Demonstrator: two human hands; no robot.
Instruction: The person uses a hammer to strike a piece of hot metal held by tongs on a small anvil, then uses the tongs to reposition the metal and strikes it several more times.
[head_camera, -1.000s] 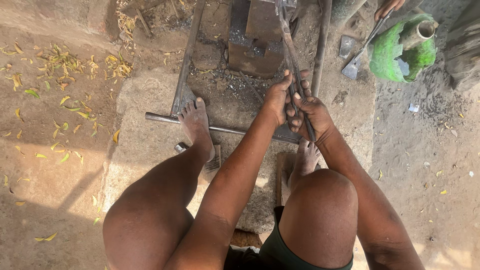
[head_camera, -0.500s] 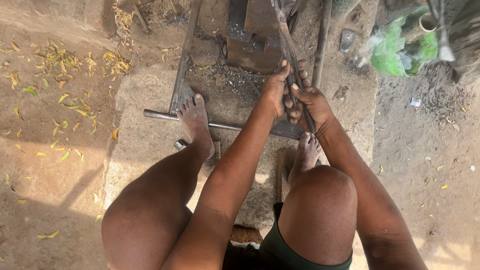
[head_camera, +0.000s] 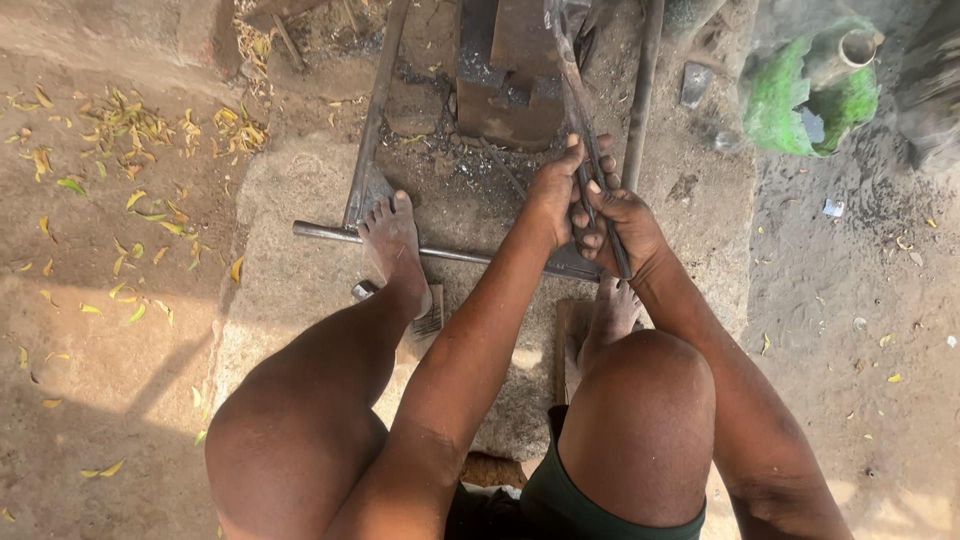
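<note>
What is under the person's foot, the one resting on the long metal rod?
The left foot rests across a thin metal rod lying on the stone slab. Behind the heel a small flat metal piece pokes out; the part beneath the sole is covered.

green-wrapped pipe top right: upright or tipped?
Tipped. The green-wrapped pipe lies slanted on the dirt ground, its open end up and to the right. Both hands grip the long tongs, away from it.
</note>
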